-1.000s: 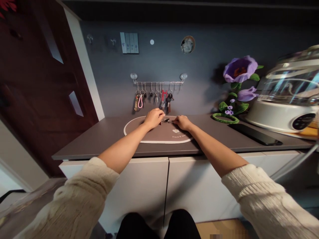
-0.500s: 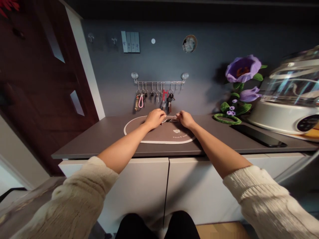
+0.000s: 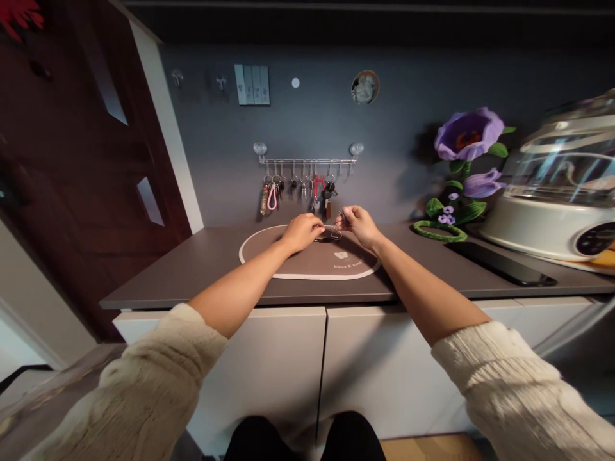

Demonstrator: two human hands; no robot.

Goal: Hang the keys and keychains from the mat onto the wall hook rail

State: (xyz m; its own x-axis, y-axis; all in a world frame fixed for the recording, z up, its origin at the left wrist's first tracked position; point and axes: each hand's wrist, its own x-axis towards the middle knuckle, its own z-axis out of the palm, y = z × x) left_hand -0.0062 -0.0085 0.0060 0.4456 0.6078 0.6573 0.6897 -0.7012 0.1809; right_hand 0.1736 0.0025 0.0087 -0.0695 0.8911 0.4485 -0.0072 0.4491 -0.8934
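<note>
My left hand [image 3: 303, 232] is low over the brown mat [image 3: 293, 264], its fingers curled and closed at the left end of a small bunch of keys [image 3: 328, 239]. Its fingertips are partly hidden behind the knuckles. My right hand [image 3: 360, 225] is raised slightly above the mat and pinches a thin silver key ring [image 3: 338, 233], which hangs beside the keys. Whether the ring is joined to the keys is too small to tell. Behind both hands, a clear hook rail [image 3: 307, 160] on the wall carries several sets of keys, one with a pink loop [image 3: 272, 197].
A purple flower ornament [image 3: 468, 137] stands right of the mat, with a black phone [image 3: 502, 264] lying in front of it. A white appliance with a clear top [image 3: 538, 218] is at the far right. White cabinet doors [image 3: 273, 365] are below the counter [image 3: 163, 272].
My right hand has lifted and turned a little, and the silver ring now shows below its fingers. My left hand has shifted slightly right along the keys.
</note>
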